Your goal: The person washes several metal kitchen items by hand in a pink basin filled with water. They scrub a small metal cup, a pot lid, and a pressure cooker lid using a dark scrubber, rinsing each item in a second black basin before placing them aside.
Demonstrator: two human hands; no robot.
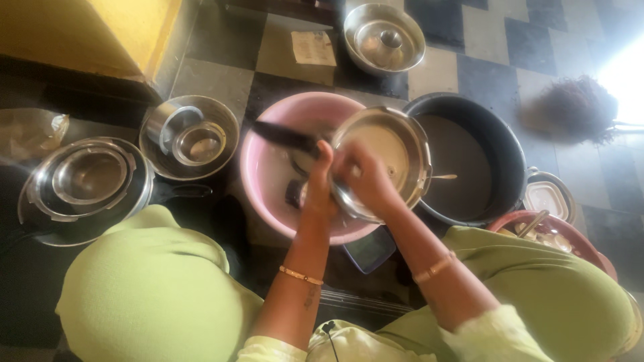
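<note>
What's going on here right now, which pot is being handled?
A person crouched on a checkered floor holds a steel pressure-cooker pot tilted over a pink basin. The right hand grips its rim, and the left hand presses in beside it near the black handle. A large dark pot stands right of the basin; stacked steel vessels sit to the left.

Home washing-up spot on a checkered tile floor [469, 40] — steel bowls [384, 37], pink basin [268, 167], black tub [496, 134], broom [577, 107]
</note>
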